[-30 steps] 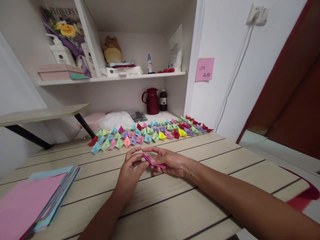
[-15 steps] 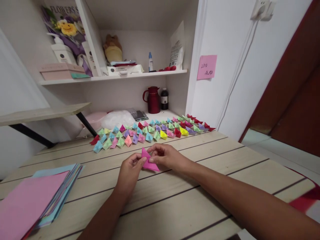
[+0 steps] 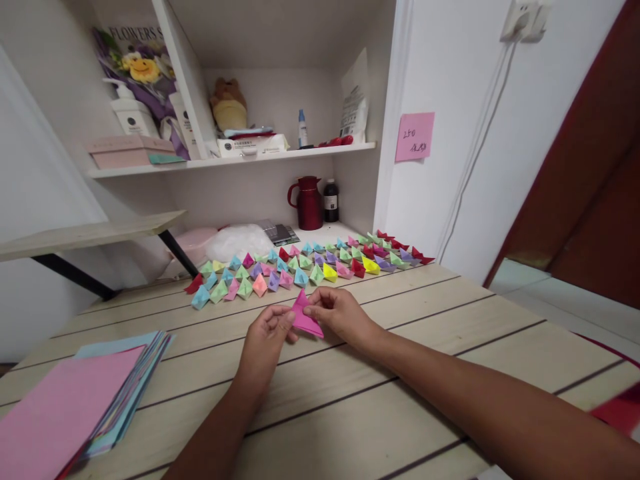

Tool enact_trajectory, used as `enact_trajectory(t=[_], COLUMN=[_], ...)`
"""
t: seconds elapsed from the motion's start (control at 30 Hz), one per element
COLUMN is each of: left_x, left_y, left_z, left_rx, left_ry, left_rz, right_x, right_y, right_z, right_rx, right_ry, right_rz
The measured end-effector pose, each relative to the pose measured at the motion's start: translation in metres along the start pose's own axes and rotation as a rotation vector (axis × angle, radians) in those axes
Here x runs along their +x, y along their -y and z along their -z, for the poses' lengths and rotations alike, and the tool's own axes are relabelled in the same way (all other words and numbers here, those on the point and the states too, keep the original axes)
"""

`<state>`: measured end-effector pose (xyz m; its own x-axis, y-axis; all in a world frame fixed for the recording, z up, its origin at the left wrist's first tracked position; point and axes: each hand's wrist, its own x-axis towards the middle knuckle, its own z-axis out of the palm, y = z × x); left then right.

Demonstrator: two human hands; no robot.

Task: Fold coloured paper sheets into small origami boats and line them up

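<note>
Pink folded paper [image 3: 307,324] between my hands, over table [image 3: 435,310] | left hand [image 3: 267,337] pinched on its left edge, right hand [image 3: 346,318] on its right | tip points away, toward paper boats [image 3: 301,278] | neither hand nearer

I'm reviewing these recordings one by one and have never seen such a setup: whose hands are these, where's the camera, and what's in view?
No machine here: these are a person's bare hands, filmed by a camera worn on the head, looking forward and down. The left hand and right hand both hold a folded magenta paper over the table. Farther back on it stand rows of folded paper boats in many colours, and a stack of coloured paper sheets lies at the left. Behind, a shelf unit holds a dark red jug.
</note>
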<state>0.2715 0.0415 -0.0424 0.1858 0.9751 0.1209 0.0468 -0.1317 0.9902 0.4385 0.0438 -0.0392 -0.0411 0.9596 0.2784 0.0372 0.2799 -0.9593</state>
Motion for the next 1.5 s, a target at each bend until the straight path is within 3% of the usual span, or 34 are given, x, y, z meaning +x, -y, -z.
enact_trajectory(t=[0.13,0.27,0.47,0.63,1.23,1.5], left_x=[0.000,0.001,0.002,-0.001,-0.001,0.001], left_y=[0.000,0.001,0.000,-0.005,-0.003,0.002], left_z=[0.000,0.003,0.006,0.005,0.005,0.004], left_rx=[-0.013,-0.070,-0.324,-0.357,-0.285,-0.151], left_ry=[-0.022,-0.032,0.046,0.119,0.192,0.159], left_rz=[0.008,0.019,0.077,0.113,0.115,0.069], right_x=[0.000,-0.002,-0.005,-0.006,-0.009,-0.007], right_y=[-0.002,0.004,0.014,0.016,0.025,0.021], right_z=[0.001,0.002,0.004,0.006,0.008,0.009], right_rx=[0.015,0.067,0.282,0.352,0.404,0.260], right_ry=[-0.002,0.087,0.237,0.313,0.331,0.271], right_rz=[0.019,0.052,-0.011,-0.010,-0.050,-0.062])
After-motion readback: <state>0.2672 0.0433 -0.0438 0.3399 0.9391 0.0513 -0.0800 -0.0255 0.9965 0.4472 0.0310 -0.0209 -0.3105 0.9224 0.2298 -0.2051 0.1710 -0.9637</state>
